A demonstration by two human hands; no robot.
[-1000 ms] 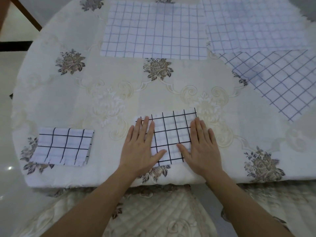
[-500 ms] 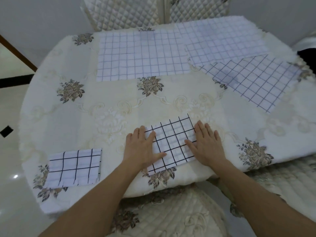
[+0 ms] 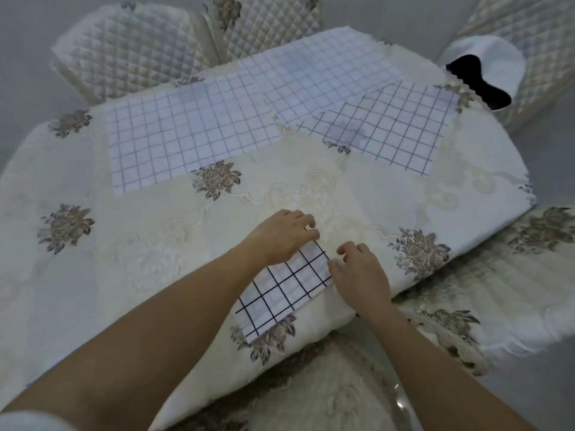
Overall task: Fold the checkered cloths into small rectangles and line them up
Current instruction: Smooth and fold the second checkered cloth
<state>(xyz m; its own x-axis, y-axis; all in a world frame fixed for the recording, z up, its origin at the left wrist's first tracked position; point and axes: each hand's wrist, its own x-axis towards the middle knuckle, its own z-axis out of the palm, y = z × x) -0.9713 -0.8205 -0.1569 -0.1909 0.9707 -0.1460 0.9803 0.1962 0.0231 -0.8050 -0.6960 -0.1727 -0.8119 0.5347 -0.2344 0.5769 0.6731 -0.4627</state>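
Folded checkered cloth (image 3: 280, 290) at lower centre of the frame, lying slantwise on the table (image 3: 124, 244) near its front edge. Left hand (image 3: 284, 237) over its upper corner, fingers bent down, tips hidden; grip impossible to tell. Right hand (image 3: 361, 275) at its right edge, fingers curled, thumb touching the edge; pinching or not, impossible to tell. Unfolded checkered cloths (image 3: 193, 141) spread flat across the upper frame.

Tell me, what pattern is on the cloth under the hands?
The folded cloth is white with black grid lines; head view.
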